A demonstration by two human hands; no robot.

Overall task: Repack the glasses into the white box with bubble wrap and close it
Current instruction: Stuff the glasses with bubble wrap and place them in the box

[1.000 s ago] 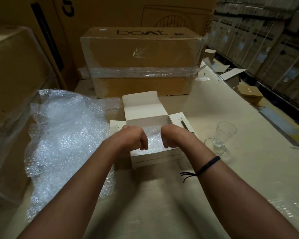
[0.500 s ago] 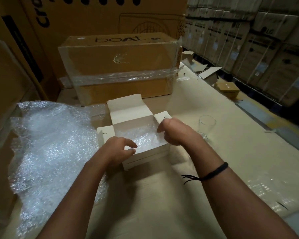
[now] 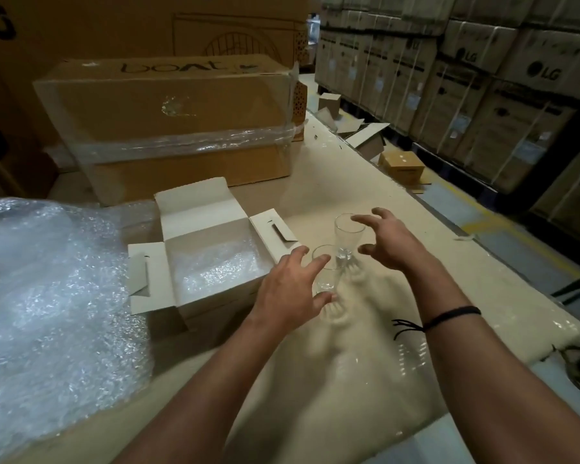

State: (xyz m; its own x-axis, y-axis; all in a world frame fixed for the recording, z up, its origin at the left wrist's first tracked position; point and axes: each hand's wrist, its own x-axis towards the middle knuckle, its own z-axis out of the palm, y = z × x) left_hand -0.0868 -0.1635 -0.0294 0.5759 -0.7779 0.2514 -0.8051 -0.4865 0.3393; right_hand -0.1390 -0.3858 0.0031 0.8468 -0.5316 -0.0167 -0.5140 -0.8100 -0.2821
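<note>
Off the white box (image 3: 211,306) and swung right, uncurled (fingers spread wide): left hand (image 3: 292,289) at the near glass (image 3: 323,274), right hand (image 3: 390,244) at the far glass (image 3: 345,236).

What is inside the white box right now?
Only bubble wrap lines the white box; no glass is in it. A near glass and a far glass stand on the table beside it. The wrap covers the box floor, hiding anything beneath.

The left hand (image 3: 290,289) and right hand (image 3: 390,244) reach forward side by side, palms down, fingers spread wide and slightly curved.
</note>
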